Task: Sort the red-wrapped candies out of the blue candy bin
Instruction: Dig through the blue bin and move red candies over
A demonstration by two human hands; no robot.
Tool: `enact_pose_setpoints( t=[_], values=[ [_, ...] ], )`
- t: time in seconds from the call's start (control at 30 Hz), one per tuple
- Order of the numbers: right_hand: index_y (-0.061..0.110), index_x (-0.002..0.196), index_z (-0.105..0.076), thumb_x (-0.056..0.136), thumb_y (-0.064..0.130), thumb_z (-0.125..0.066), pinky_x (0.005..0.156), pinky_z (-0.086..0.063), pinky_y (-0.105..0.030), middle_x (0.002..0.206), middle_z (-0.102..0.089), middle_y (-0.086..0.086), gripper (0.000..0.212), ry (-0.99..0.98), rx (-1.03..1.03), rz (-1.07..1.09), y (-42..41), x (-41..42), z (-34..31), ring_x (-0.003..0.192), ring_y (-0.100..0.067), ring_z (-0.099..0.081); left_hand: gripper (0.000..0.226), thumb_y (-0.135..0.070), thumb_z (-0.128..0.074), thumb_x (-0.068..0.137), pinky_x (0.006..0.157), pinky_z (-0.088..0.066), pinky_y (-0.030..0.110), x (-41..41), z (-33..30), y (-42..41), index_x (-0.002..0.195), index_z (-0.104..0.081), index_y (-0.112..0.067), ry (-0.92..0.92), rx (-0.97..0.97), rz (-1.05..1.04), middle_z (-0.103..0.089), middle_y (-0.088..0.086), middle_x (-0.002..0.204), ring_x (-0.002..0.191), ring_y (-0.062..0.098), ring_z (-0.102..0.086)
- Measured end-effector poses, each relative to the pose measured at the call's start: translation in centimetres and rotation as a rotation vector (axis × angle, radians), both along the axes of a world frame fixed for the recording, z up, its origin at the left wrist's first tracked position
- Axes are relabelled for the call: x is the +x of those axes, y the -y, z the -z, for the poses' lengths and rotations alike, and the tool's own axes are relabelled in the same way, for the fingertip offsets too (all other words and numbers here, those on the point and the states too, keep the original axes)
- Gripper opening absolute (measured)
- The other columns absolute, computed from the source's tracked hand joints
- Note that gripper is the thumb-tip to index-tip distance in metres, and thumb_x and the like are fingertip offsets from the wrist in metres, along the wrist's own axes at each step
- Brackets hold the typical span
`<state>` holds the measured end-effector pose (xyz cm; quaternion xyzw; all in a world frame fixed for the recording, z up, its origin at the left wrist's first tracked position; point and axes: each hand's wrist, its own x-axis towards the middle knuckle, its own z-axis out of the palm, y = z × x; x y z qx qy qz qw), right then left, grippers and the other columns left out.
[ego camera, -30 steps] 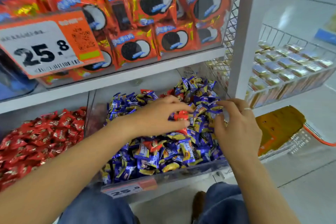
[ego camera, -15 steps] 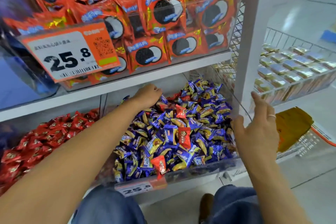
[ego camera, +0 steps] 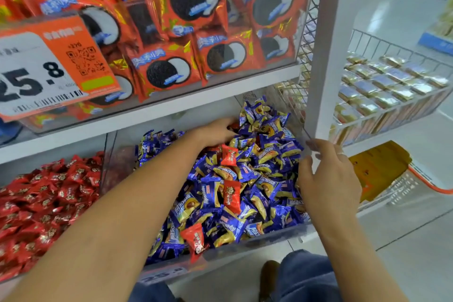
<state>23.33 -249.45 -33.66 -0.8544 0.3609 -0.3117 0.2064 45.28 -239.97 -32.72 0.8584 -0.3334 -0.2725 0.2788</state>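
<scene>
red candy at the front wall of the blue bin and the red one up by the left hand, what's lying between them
In the head view, between the front red candy and the back red candy lie blue candies and a third red candy.

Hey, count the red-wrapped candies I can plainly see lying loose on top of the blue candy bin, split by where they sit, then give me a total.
Back, beside the left hand: 1 red-wrapped candy
Middle of the pile: 1 red-wrapped candy
Front, against the clear plastic bin wall: 1 red-wrapped candy
Total: 3 plainly visible; a red scrap at the left hand's fingers is too hidden to count.
</scene>
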Motion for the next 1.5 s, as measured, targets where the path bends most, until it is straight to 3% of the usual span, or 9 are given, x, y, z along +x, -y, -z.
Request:
enact_pose_setpoints(
  t=[0.17,0.3,0.47,0.7,0.77,0.87,1.1,1.33,1.5],
  values=[
    [0.016,0.123,-0.056,0.094,0.022,-0.05,0.067,-0.042,-0.034,0.115,-0.062,-0.009,0.031,-0.025,-0.003,0.004,0.1,-0.1,-0.1,0.102,-0.028,-0.054,0.035,-0.004,-0.064,0.085,0.059,-0.042,0.013,-0.1,-1.3,-1.7,0.118,-0.06,-0.013,0.1,-0.105,-0.023,-0.063,0.007,0.106,0.074,0.012,-0.058],
    [0.016,0.124,-0.056,0.094,0.023,-0.05,0.07,-0.046,-0.036,0.119,-0.059,-0.009,0.032,-0.037,-0.012,-0.012,0.1,-0.3,-0.1,0.108,-0.029,-0.051,0.027,-0.008,-0.071,0.081,0.079,-0.04,0.012,-2.0,-3.6,-4.1,0.107,-0.066,-0.014,0.165,-0.23,0.045,-0.063,0.001,0.115,0.101,0.012,-0.059],
    [0.009,0.125,-0.055,0.093,0.019,-0.053,0.087,-0.044,-0.044,0.125,-0.055,-0.015,0.034,-0.014,-0.053,-0.057,0.2,-0.7,0.2,0.114,-0.035,-0.045,0.016,-0.019,-0.072,0.084,0.088,-0.04,0.014,-5.6,-5.2,-9.2,0.099,-0.069,-0.024,0.224,-0.251,0.113,-0.066,-0.016,0.104,0.097,-0.007,-0.057],
    [0.002,0.123,-0.056,0.084,0.014,-0.056,0.099,-0.039,-0.051,0.128,-0.053,-0.021,0.041,0.082,-0.177,-0.072,-1.1,-2.1,-0.8,0.12,-0.039,-0.046,0.047,-0.068,-0.055,0.074,0.114,-0.02,0.029,-9.7,-4.7,-15.7,0.116,-0.061,-0.049,0.306,-0.096,0.155,-0.049,-0.022,0.134,0.135,-0.001,-0.028],
    [0.003,0.118,-0.059,0.084,0.016,-0.053,0.098,-0.039,-0.05,0.125,-0.056,-0.019,0.037,0.143,-0.223,-0.093,-1.4,-2.6,-1.8,0.118,-0.037,-0.049,0.035,-0.065,-0.056,0.082,0.114,-0.016,0.03,-10.2,-4.8,-16.7,0.115,-0.058,-0.053,0.315,-0.115,0.1,-0.046,-0.027,0.133,0.136,-0.002,-0.024],
    [0.007,0.11,-0.064,0.083,0.012,-0.052,0.092,-0.041,-0.045,0.116,-0.06,-0.014,0.03,0.188,-0.21,-0.179,-2.4,-3.0,-2.9,0.11,-0.035,-0.053,0.014,-0.045,-0.055,0.091,0.104,-0.033,0.024,-10.7,-5.6,-17.5,0.102,-0.062,-0.05,0.343,-0.279,-0.069,-0.055,-0.031,0.114,0.115,-0.01,-0.046],
    [0.019,0.11,-0.066,0.092,0.013,-0.053,0.074,-0.038,-0.028,0.114,-0.06,-0.002,0.023,0.038,0.025,-0.401,-5.0,-1.3,-4.8,0.075,-0.013,-0.05,0.037,-0.041,-0.038,0.1,0.09,-0.031,0.019,-10.8,-7.0,-15.8,0.129,-0.056,-0.026,0.329,-0.305,-0.192,-0.052,-0.019,0.119,0.107,-0.001,-0.046],
    [0.022,0.126,-0.059,0.095,0.02,-0.05,0.078,-0.049,-0.032,0.12,-0.062,-0.001,0.032,-0.157,0.126,-0.481,-4.6,2.6,-6.9,0.088,-0.016,-0.059,0.034,-0.025,-0.041,0.102,0.096,-0.03,0.019,-7.3,-6.7,-12.9,0.134,-0.053,-0.021,0.366,-0.192,-0.173,-0.053,-0.002,0.138,0.125,0.016,-0.049],
    [0.016,0.111,-0.067,0.093,0.035,-0.055,0.08,-0.052,-0.036,0.102,-0.07,-0.007,0.029,-0.284,0.091,-0.513,-4.2,5.0,-5.7,0.094,-0.024,-0.063,0.036,-0.021,-0.039,0.103,0.104,-0.037,0.028,-5.8,-4.8,-8.2,0.137,-0.05,-0.019,0.312,-0.123,-0.082,-0.05,0.004,0.141,0.127,0.021,-0.047]
  ],
)
